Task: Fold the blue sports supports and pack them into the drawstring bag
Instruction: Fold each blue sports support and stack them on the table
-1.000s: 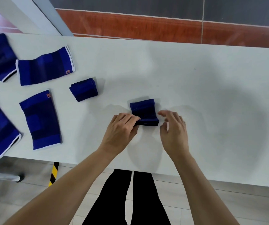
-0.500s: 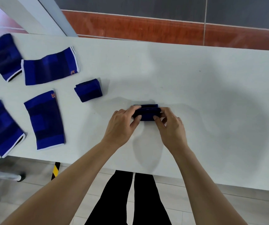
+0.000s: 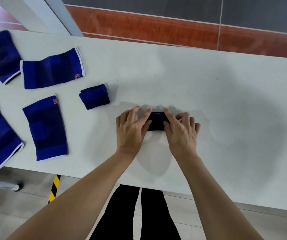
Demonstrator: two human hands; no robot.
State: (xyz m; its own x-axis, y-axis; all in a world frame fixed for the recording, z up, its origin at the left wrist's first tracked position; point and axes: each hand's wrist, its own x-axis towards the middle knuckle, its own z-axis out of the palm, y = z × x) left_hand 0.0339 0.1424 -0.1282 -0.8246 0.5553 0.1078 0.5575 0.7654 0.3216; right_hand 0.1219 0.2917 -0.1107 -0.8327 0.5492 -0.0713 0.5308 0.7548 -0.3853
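Mid-frame on the white table (image 3: 208, 84) we see the left hand (image 3: 130, 129) and right hand (image 3: 182, 130) both pinching a folded blue support (image 3: 156, 121) between them (another folded one (image 3: 94, 96) sits up-left).

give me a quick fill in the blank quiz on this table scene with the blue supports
1. Both hands are on one support that is folded into a small ____ bundle.
2. A folded support lies to the ____ of the left hand.
3. The number of supports lying unfolded on the table is ____.
4. The right hand touches the bundle's ____ end.

Missing words: blue; left; four; right
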